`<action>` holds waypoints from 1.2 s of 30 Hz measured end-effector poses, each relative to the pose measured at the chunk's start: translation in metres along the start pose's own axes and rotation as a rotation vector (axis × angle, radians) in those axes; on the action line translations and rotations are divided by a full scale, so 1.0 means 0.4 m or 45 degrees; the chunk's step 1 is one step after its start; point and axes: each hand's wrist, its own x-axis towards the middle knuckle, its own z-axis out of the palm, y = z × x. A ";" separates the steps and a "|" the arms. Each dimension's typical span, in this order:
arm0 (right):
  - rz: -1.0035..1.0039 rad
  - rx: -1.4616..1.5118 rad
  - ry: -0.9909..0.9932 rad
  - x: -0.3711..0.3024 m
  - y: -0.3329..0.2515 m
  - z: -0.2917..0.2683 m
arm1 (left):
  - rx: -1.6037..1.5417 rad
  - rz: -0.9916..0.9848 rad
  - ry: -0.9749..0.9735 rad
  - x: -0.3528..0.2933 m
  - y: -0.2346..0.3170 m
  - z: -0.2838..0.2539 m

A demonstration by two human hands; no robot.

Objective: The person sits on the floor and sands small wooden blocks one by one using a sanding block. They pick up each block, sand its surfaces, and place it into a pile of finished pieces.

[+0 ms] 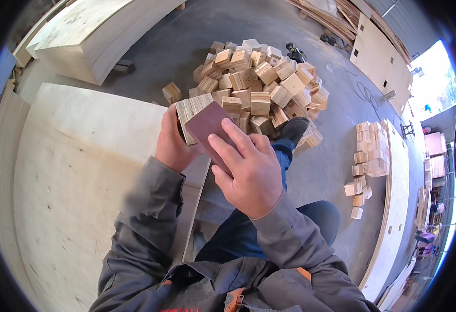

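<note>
My left hand [172, 144] is closed around a plywood block [190, 110], its layered edge facing up. Over the right side of that block lies a flat reddish-brown rectangle that looks like a sanding block [208, 124], tilted and touching the block. My right hand [251, 174] grips the sanding block from above, with its fingers pressed on the brown face and the thumb along its near edge. The lower part of the plywood block is hidden by my left hand.
A large heap of plywood blocks [251, 80] covers the floor ahead, my shoe beside it. To my left is a wide plywood sheet [77, 171], with a big plywood box [77, 44] behind. Stacked blocks [374, 151] stand at the right by a long panel [394, 208].
</note>
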 end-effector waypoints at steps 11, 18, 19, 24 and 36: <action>-0.145 -0.171 0.104 0.204 0.054 0.077 | -0.061 0.077 -0.027 0.006 -0.033 0.003; 0.159 1.384 -0.082 0.015 0.022 -0.129 | -0.076 -0.050 0.004 0.000 -0.005 0.007; 0.198 1.704 -0.115 -0.015 0.002 -0.150 | -0.052 -0.054 0.006 -0.002 -0.003 0.001; -0.419 2.417 -0.352 -0.060 -0.059 -0.206 | -0.107 -0.086 -0.008 0.004 0.021 0.004; -0.524 2.846 -0.179 -0.020 -0.146 -0.244 | -0.066 -0.140 -0.028 0.000 0.022 -0.004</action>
